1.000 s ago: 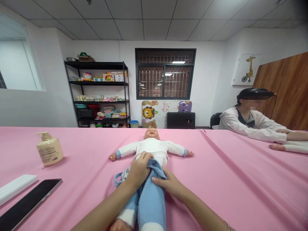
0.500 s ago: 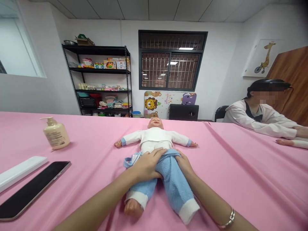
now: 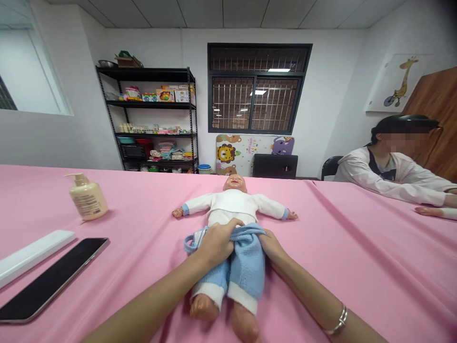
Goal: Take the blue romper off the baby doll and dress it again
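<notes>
From my end of the feed, the doll (image 3: 233, 209) lay on its back on the pink-covered surface (image 3: 339, 271), head away from me, arms spread and feet towards the near edge. Its blue trousers (image 3: 247, 267) were on both legs, with the waistband just below the hem of the white top (image 3: 232, 200).

The change I caught was at the leg on my right: half a second before, its white cuff had hung past the end of the leg and hidden the foot; now the foot (image 3: 244, 324) stuck out, matching the other one (image 3: 204, 307). I took that to mean the cloth had ridden up this leg, leaving both sides about level and the work narrowed to the waistband.

I had both hands on that band, a short way apart. The left hand (image 3: 216, 244) was curled tight over it near the middle; the right hand (image 3: 273, 246) was pinched in at its outer edge, fingertips lost under the cloth. A blue loop (image 3: 190, 244) stood out beside the left hand, and its purpose I couldn't tell.

Further out on my left sat a pump bottle (image 3: 88, 204), a long white case (image 3: 37, 253) and a dark phone (image 3: 53, 281). Well off to my right, a person (image 3: 378, 169) leaned on the same surface.
</notes>
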Demonstrator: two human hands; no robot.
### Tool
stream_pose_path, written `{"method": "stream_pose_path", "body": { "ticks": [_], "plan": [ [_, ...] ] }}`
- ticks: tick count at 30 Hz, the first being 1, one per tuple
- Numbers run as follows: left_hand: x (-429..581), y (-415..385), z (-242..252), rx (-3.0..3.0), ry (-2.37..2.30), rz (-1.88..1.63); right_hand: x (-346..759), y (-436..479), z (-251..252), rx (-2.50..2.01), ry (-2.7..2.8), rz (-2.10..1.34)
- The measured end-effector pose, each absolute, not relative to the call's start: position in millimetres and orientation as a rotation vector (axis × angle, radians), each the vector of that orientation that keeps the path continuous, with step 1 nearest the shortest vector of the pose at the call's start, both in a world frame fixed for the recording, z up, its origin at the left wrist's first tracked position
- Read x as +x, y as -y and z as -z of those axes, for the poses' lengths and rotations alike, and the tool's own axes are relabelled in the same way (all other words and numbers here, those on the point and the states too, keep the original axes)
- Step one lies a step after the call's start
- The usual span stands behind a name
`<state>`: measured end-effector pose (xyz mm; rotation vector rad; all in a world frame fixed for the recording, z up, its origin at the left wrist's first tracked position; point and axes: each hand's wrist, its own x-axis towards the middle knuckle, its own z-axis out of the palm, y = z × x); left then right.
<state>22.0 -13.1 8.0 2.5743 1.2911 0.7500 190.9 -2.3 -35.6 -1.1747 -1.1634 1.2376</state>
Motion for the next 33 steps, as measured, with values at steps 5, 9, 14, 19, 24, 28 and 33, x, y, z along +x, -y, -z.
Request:
{"method": "stream_pose_path", "body": {
  "ticks": [5, 9, 14, 19, 24, 28, 33],
  "plan": [
    [14.5, 1.2, -4.3, 2.637, -1.313, -1.026, 200.1, -6.4, 39.2, -1.181, 1.107, -1.119],
    [-11.3, -28.5, 2.3, 2.422, -1.584, -1.335, 219.6, -16.2, 48.3, -1.228, 0.962, -0.962],
    [-34.6, -54.6, 16.7, 1.872, -1.284, -1.149, 225.5, -18.7, 48.8, -1.182, 1.044, -0.841],
    [-28.9, -51.5, 18.8, 1.883, -1.017, -1.121, 212.5, -5.8, 32.1, -1.116, 1.321, -1.025],
    [-24.5, -48.6, 15.0, 1.815, -1.017, -1.209, 213.7, -4.0, 27.2, -1.178, 1.471, -0.946],
    [-25.1, -43.7, 9.1, 1.828, -0.941, -1.043, 225.6, -4.2, 20.5, -1.136, 1.413, -1.175],
    [-26.0, -38.5, 2.6, 1.651, -0.915, -0.892, 242.9, -4.8, 13.2, -0.893, 1.041, -1.382]
  ]
}}
